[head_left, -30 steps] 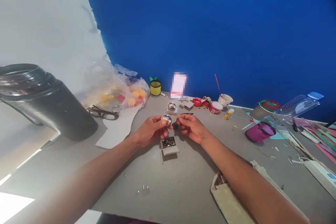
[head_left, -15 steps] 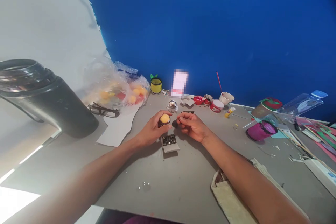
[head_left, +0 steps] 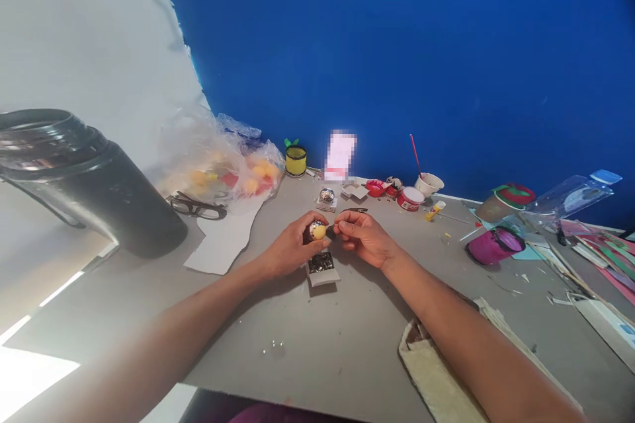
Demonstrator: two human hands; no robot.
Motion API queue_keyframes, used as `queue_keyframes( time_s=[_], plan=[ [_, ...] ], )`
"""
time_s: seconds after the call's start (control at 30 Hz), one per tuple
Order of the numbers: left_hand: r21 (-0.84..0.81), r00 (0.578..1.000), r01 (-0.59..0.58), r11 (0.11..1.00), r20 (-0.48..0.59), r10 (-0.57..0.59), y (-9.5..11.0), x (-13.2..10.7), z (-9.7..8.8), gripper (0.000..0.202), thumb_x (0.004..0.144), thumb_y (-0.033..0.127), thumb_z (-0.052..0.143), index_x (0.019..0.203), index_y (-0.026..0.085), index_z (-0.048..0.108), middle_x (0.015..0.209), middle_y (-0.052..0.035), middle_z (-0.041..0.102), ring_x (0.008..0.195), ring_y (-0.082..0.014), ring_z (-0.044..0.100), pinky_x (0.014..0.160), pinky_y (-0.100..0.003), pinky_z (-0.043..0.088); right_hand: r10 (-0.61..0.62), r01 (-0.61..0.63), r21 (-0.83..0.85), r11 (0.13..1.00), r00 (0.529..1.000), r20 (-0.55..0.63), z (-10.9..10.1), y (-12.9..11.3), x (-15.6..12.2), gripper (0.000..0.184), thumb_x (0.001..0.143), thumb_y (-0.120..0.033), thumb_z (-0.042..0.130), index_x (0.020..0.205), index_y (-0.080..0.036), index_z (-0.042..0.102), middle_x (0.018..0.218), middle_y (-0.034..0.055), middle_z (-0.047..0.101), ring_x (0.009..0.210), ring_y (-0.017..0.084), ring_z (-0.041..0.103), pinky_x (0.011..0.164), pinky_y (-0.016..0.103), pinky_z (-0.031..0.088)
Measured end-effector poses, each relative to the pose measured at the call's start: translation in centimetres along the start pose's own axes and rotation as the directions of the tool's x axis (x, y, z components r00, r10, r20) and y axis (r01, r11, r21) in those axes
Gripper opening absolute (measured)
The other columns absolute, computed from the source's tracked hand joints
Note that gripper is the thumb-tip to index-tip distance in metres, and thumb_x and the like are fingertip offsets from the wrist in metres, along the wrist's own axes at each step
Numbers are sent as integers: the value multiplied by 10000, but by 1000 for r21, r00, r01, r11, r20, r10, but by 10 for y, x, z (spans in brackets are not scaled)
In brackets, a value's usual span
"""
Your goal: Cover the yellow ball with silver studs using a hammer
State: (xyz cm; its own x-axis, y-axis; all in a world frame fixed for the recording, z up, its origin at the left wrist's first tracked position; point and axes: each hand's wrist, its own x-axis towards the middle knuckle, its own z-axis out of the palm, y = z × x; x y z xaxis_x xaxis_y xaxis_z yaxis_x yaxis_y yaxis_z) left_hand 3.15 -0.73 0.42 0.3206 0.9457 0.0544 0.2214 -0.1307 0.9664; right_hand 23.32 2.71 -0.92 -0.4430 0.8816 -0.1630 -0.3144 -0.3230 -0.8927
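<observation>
My left hand is closed round a small yellow ball that is partly covered in shiny silvery pieces. Its bare yellow patch faces my right hand. The thumb and fingertips of that hand are pinched together close beside the ball, with something small and dark at their tips that I cannot make out. Just below my hands lies a little open white box full of dark, glittering bits. Beyond my hands, a silvery ball rests on a small white base.
A dark flask stands at left, near eyeglasses and a plastic bag. Along the back are a red tub, a paper cup and a glue stick. A purple cup lies right; cream cloth lies under my right forearm.
My left hand has turned the ball, so its yellow patch has swung from facing up to facing right. My right hand's pinch has barely moved.
</observation>
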Motion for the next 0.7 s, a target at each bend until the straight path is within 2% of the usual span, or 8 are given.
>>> queue_keyframes(
  time_s=[0.13, 0.23, 0.3, 0.47, 0.57, 0.63, 0.7],
  plan=[
    [19, 998, -22, 1000, 55, 21, 0, -2, -1, 303, 836, 251, 650, 1136, 227, 614, 760, 26, 576, 683, -162, 501, 638, -264, 372, -7, 7, -11, 1000, 1000, 9, 0, 1, 0, 359, 581, -373, 954, 768, -185, 712, 716, 22, 667, 593, 94, 457, 470, 199, 278],
    [57, 999, -33, 998, 26, 32, -2, -3, 0, 305, 864, 283, 633, 1162, 224, 601, 835, -4, 609, 732, -178, 525, 666, -275, 387, -8, 8, -24, 1000, 1000, 14, 2, 2, -1, 361, 576, -383, 956, 755, -182, 716, 714, 17, 667, 592, 89, 445, 477, 201, 276],
    [82, 999, -49, 995, -7, 49, -3, -3, 1, 270, 855, 302, 655, 1110, 222, 614, 883, -21, 625, 754, -186, 536, 674, -281, 391, -16, 16, -47, 999, 1000, 8, 4, 3, -2, 367, 569, -395, 956, 751, -179, 721, 717, 14, 668, 588, 86, 440, 482, 206, 279],
    [174, 997, -12, 985, -70, 25, -2, -3, 4, 221, 800, 293, 709, 955, 223, 566, 774, 21, 591, 691, -174, 509, 646, -277, 361, -57, 56, -146, 988, 998, -3, 10, 8, -3, 349, 602, -419, 931, 761, -186, 726, 721, 15, 680, 597, 94, 474, 496, 220, 303],
    [194, 995, 11, 981, -97, 8, -2, -3, 6, 283, 807, 273, 684, 1056, 224, 560, 746, 33, 592, 662, -171, 512, 634, -277, 360, -81, 82, -188, 979, 997, 15, 13, 10, -5, 340, 624, -435, 915, 773, -192, 731, 723, 17, 691, 595, 97, 482, 497, 223, 313],
    [208, 997, 4, 978, -76, 12, -1, -3, 6, 322, 813, 251, 658, 1120, 223, 565, 753, 30, 609, 663, -172, 526, 634, -276, 368, -88, 92, -203, 975, 996, 26, 15, 11, -5, 333, 633, -442, 907, 779, -195, 738, 713, 13, 694, 579, 93, 472, 495, 226, 315],
    [237, 999, -10, 971, -42, 21, 0, -3, 6, 257, 825, 239, 619, 1078, 220, 583, 763, 27, 621, 667, -167, 535, 635, -272, 376, -87, 90, -210, 974, 996, 24, 16, 12, -5, 331, 632, -442, 907, 777, -194, 742, 707, 13, 699, 573, 94, 471, 496, 228, 314]
  ],
)
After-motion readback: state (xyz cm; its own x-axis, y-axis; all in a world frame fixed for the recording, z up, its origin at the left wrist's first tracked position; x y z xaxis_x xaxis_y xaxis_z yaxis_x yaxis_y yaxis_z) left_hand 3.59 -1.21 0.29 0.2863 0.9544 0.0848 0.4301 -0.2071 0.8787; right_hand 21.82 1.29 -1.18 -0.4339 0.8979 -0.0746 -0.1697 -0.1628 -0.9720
